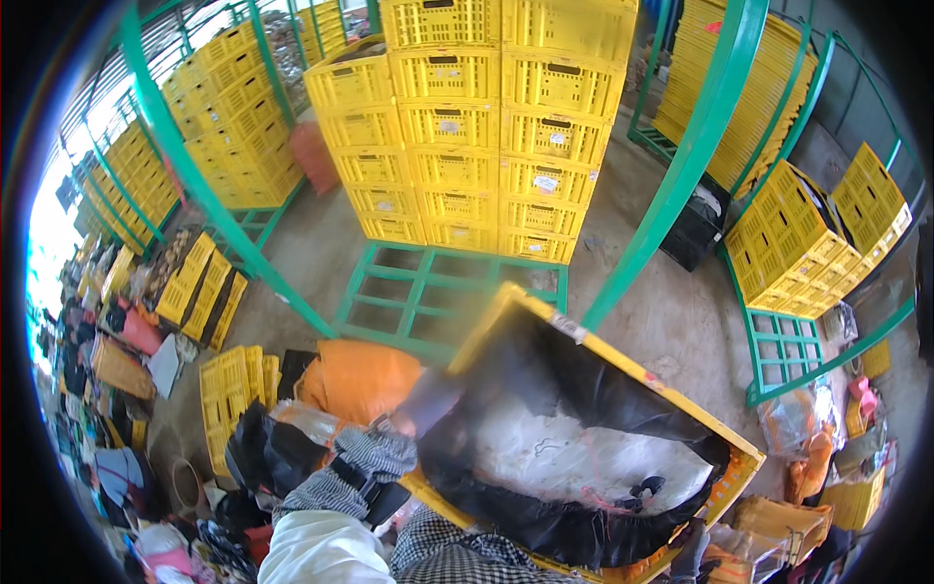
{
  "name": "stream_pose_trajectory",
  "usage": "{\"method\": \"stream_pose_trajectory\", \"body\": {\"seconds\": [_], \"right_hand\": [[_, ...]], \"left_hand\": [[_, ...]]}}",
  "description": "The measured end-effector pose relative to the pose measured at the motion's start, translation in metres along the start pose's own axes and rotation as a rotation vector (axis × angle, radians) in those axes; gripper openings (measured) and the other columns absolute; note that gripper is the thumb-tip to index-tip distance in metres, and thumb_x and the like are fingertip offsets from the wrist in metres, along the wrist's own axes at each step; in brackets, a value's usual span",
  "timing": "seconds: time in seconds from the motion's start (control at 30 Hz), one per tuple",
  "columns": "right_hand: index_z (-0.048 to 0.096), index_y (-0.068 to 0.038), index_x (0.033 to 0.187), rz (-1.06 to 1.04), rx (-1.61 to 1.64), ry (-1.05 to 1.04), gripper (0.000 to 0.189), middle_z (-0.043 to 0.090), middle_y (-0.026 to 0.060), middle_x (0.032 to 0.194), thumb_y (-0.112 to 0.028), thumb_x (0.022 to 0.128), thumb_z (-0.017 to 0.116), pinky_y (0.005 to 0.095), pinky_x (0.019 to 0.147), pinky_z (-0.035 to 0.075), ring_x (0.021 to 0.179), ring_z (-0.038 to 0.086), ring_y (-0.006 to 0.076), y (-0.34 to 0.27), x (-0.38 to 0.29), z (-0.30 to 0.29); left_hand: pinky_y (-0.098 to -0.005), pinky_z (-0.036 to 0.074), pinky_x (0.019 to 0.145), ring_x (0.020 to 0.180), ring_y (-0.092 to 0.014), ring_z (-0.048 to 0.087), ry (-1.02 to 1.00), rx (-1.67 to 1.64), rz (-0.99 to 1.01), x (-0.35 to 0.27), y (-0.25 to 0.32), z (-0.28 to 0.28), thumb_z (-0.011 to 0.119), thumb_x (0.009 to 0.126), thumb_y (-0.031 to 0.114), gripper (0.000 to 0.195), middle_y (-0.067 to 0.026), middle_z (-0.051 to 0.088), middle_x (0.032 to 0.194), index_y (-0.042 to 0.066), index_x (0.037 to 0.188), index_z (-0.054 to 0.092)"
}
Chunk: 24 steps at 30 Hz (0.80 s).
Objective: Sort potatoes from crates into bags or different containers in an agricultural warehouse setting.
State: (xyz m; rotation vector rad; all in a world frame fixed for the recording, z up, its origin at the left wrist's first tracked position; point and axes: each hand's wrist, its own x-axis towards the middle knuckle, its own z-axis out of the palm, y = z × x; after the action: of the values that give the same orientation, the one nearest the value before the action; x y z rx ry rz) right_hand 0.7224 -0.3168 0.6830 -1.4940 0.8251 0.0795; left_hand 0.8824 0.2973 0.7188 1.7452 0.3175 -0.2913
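A yellow plastic crate [675, 398] lined with black plastic sheeting [620, 394] is tilted in front of my body. Inside it lies a crumpled whitish plastic bag [576, 456] with thin pinkish strings. My left hand [430, 405], blurred, grips the crate's left end; its fingertips are hidden. At the near right corner, my right hand [689, 547] in a dark glove holds the crate's other end, partly hidden by it. A checked sleeve and a black wrist strap [357, 478] show on my left arm.
Beyond the crate is a green metal pallet rack [416, 292] carrying stacked yellow crates [456, 124]. Its green posts [671, 168] slant up on both sides. An orange sack [361, 379] and folded yellow crates [233, 394] lie at left. More loaded racks and bundled sacks [784, 518] stand right.
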Motion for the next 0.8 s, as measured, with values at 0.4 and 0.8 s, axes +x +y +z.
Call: {"method": "stream_pose_trajectory", "body": {"seconds": [0.4, 0.8], "right_hand": [[0.056, -0.012, 0.084, 0.201, 0.504, 0.339, 0.026, 0.048, 0.0022, 0.06, -0.034, 0.096, 0.052, 0.0286, 0.041, 0.042, 0.047, 0.049, 0.0146, 0.02, 0.076, 0.175], [0.059, -0.004, 0.08, 0.348, 0.402, 0.637, 0.016, 0.05, 0.0016, 0.055, -0.019, 0.085, 0.06, 0.0276, 0.037, 0.035, 0.041, 0.046, 0.0126, -0.008, 0.024, 0.31]], "left_hand": [[-0.0271, 0.041, 0.048, 0.053, -0.011, 0.051, -0.236, 0.14, -0.131, 0.313, 0.075, -0.023, 0.056, 0.095, 0.03, 0.028, -0.0004, 0.056, 0.064, 0.004, 0.095, 0.066], [-0.0305, 0.035, 0.041, 0.042, -0.014, 0.037, -0.442, 0.245, -0.415, 0.476, 0.109, -0.047, 0.061, 0.088, 0.032, 0.033, 0.0018, 0.036, 0.05, 0.016, 0.063, 0.045]]}}
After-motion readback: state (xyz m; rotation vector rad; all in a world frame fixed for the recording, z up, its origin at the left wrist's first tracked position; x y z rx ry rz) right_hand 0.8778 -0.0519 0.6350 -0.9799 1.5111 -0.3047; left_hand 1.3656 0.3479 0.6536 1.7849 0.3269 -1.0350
